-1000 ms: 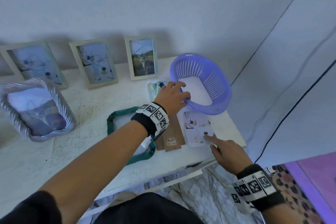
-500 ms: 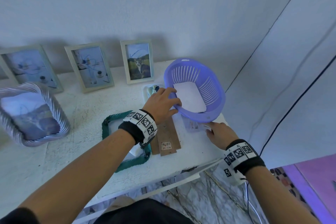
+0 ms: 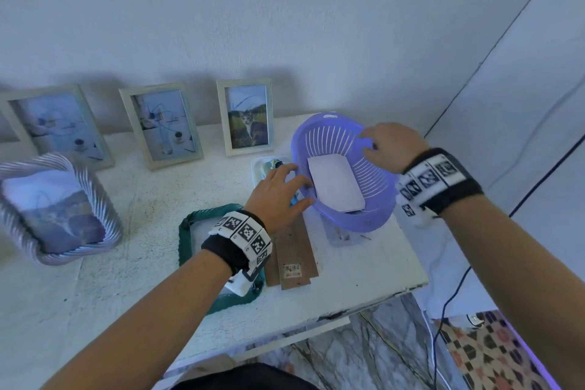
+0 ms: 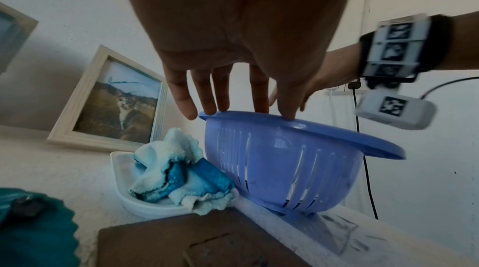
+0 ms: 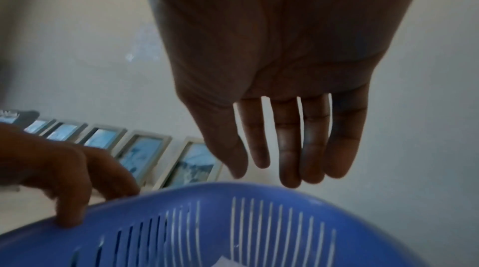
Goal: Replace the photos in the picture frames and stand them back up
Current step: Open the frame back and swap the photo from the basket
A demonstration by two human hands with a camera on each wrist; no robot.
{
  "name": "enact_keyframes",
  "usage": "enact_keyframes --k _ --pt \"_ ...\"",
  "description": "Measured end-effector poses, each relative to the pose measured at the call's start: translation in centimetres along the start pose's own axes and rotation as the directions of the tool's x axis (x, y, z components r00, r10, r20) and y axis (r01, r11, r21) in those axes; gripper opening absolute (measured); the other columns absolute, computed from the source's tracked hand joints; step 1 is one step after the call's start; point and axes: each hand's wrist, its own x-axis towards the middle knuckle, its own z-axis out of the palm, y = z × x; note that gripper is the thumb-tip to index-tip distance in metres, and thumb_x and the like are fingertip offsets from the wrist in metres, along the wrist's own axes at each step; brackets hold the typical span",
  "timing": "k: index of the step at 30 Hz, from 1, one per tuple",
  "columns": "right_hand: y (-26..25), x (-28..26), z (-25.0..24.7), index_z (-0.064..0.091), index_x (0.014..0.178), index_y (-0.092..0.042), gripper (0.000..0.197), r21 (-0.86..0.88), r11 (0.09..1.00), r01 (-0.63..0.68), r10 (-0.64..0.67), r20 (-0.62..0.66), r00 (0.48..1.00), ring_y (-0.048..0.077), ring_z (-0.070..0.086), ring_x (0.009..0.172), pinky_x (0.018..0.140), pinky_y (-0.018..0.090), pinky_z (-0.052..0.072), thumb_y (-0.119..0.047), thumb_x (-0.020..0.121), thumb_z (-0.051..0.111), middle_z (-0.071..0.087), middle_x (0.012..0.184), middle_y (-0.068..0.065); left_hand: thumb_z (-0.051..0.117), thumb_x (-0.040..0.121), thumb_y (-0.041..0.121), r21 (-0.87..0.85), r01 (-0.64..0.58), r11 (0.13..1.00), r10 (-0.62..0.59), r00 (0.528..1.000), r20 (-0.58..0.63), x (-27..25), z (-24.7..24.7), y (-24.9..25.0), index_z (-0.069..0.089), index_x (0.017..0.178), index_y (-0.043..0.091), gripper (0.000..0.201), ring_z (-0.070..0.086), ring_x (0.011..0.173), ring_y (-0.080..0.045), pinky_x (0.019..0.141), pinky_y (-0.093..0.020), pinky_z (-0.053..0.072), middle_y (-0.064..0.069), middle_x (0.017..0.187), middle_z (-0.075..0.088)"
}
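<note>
A purple slotted basket (image 3: 364, 225) (image 4: 285, 158) (image 5: 233, 230) sits tilted at the table's right end with a white sheet (image 3: 337, 185) lying inside. A printed photo (image 3: 340, 236) pokes out from under its base. My left hand (image 3: 297, 187) (image 4: 233, 107) rests its straight fingertips on the basket's near-left rim. My right hand (image 3: 370, 146) (image 5: 279, 169) hovers with loose fingers over the far-right rim and holds nothing. A green rope frame (image 3: 186, 231) lies flat under my left wrist, beside brown backing boards (image 3: 296, 260).
Three white frames stand against the wall, the nearest showing a cat (image 3: 247, 117) (image 4: 114, 105). A grey rope frame (image 3: 53, 209) leans at left. A white dish with a blue cloth (image 3: 262, 166) (image 4: 176, 169) touches the basket. The table edge (image 3: 364, 304) is close; a cable (image 3: 452, 288) hangs right.
My right hand left the photo at the table's front and rose to the basket's far-right rim. The basket came down onto that photo. My left hand stayed at the rim.
</note>
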Motion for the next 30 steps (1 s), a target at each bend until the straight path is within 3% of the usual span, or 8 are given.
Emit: enact_keyframes --k 5,11,14,19,22,25,27,30 --pt "-3.9 7.0 2.5 0.046 0.14 -0.016 0.058 -0.123 0.989 0.083 -0.044 0.292 0.955 0.027 0.05 0.124 0.097 0.038 0.044 -0.033 0.088 0.067 0.052 0.138 0.007 0.053 0.094 0.048 0.012 0.022 1.0 -0.023 1.0 0.015 0.1 0.1 0.0 0.056 0.122 0.028 0.034 0.038 0.132 -0.026 0.101 -0.045 0.043 -0.003 0.148 0.035" --pt "-3.7 11.9 8.7 0.066 0.109 -0.021 0.063 -0.28 0.948 0.154 -0.023 0.421 0.907 0.023 0.068 0.079 0.067 0.04 0.06 -0.04 0.052 0.088 0.071 0.092 0.001 0.054 0.094 0.046 0.016 0.016 1.0 -0.016 1.0 0.023 0.1 0.0 0.1 0.056 0.121 0.028 0.033 0.04 0.13 -0.027 0.101 -0.045 0.043 -0.004 0.147 0.035" --pt "-3.8 12.1 9.7 0.063 0.116 -0.02 0.076 -0.31 0.932 0.186 -0.041 0.42 0.906 0.027 0.068 0.086 0.069 0.043 0.059 -0.041 0.049 0.091 0.07 0.099 0.006 0.054 0.094 0.047 0.014 0.013 1.0 -0.014 0.999 0.031 0.3 -0.1 0.0 0.056 0.121 0.028 0.034 0.04 0.13 -0.026 0.101 -0.045 0.043 -0.004 0.147 0.034" --pt "-4.9 10.5 8.4 0.039 0.137 -0.016 0.088 -0.262 0.96 0.095 -0.001 0.336 0.942 0.038 0.053 0.115 0.086 0.045 0.05 -0.046 0.067 0.083 0.056 0.123 0.014 0.054 0.093 0.049 0.009 0.002 1.0 -0.002 1.0 0.031 0.3 0.0 -0.3 0.056 0.121 0.028 0.035 0.043 0.128 -0.027 0.099 -0.045 0.044 -0.003 0.147 0.033" --pt "-5.1 10.3 7.8 0.03 0.142 -0.012 0.093 -0.244 0.968 0.051 0.025 0.298 0.954 0.04 0.048 0.121 0.091 0.049 0.047 -0.043 0.071 0.082 0.053 0.129 0.017 0.053 0.094 0.049 0.01 0.002 1.0 -0.002 0.999 0.033 0.3 0.1 -0.3 0.056 0.122 0.028 0.035 0.043 0.128 -0.027 0.099 -0.044 0.044 -0.003 0.148 0.032" --pt "-5.6 10.1 7.0 0.026 0.145 -0.012 0.082 -0.246 0.969 0.003 0.056 0.235 0.97 0.039 0.044 0.127 0.098 0.052 0.041 -0.031 0.082 0.075 0.052 0.133 0.017 0.053 0.094 0.049 0.013 0.0 1.0 0.0 0.999 0.037 0.3 0.0 -0.3 0.055 0.123 0.028 0.035 0.043 0.128 -0.027 0.1 -0.044 0.044 -0.003 0.149 0.032" --pt "-5.9 9.8 5.8 0.033 0.141 -0.013 0.059 -0.229 0.973 0.01 0.037 0.201 0.979 0.037 0.05 0.117 0.093 0.048 0.043 -0.019 0.09 0.063 0.056 0.124 0.016 0.053 0.094 0.049 0.005 -0.005 1.0 0.005 0.999 0.051 0.3 -0.2 -0.4 0.054 0.126 0.029 0.038 0.042 0.129 -0.026 0.101 -0.044 0.043 -0.003 0.149 0.031" --pt "-5.7 8.9 3.2 0.048 0.123 -0.015 0.032 -0.085 0.996 0.023 -0.009 0.152 0.988 0.027 0.05 0.085 0.071 0.034 0.041 -0.006 0.092 0.048 0.058 0.104 0.012 0.055 0.094 0.047 -0.087 -0.001 0.996 0.004 0.999 0.04 0.2 -0.7 -0.6 0.049 0.135 0.028 0.046 0.043 0.129 -0.023 0.101 -0.043 0.044 -0.003 0.147 0.035"
